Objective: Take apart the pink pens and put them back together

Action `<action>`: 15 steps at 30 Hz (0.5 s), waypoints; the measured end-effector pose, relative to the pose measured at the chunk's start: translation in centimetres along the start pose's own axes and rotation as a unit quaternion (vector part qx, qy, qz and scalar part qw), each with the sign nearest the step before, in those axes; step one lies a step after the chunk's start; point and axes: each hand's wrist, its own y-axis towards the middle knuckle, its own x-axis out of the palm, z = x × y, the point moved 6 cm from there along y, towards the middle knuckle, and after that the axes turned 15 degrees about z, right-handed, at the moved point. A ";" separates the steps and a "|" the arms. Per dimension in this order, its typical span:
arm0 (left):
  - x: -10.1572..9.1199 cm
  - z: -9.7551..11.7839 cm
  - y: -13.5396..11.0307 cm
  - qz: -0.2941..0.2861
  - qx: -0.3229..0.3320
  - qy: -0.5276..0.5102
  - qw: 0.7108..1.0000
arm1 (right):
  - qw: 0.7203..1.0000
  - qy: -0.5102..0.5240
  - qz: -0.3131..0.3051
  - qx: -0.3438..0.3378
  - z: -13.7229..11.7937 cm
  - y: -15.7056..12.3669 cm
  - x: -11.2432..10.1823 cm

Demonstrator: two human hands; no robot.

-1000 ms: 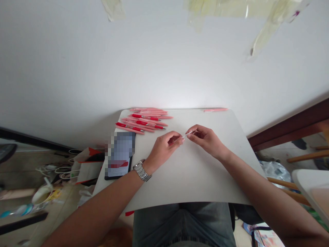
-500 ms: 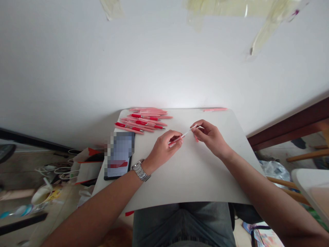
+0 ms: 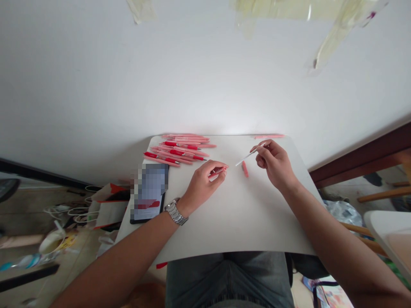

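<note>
My left hand (image 3: pixel 208 179) pinches a pink pen barrel (image 3: pixel 217 173) above the middle of the white table; the fingers hide part of it. To its right, my right hand (image 3: pixel 273 162) is closed on a thin white pen refill (image 3: pixel 246 158), held between thumb and fingers. The refill's lower tip points down and left towards the barrel, apart from it. On the tabletop between the hands lies a short pink pen piece (image 3: pixel 245 169). A pile of pink and red pens (image 3: pixel 181 149) covers the table's back left.
A single pink pen (image 3: pixel 269 136) lies along the back right edge of the table (image 3: pixel 237 226). A phone (image 3: pixel 149 194) rests at the left edge, beside my left wrist. Behind the table rises a white wall (image 3: pixel 205 77). A second white surface (image 3: pixel 388 231) stands at right.
My right hand has moved right and slightly up, drawing the white refill out of the barrel. The short pink piece on the table now shows fully. My left hand has barely moved.
</note>
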 end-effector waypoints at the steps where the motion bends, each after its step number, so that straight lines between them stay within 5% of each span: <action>1: 0.0 0.0 0.0 0.001 0.001 0.001 1.000 | 1.000 0.001 -0.001 0.001 0.0 0.0 0.0; 15: -0.1 -0.1 0.1 0.008 0.006 0.015 1.000 | 0.981 -0.191 -0.025 0.018 1.3 -0.4 -0.1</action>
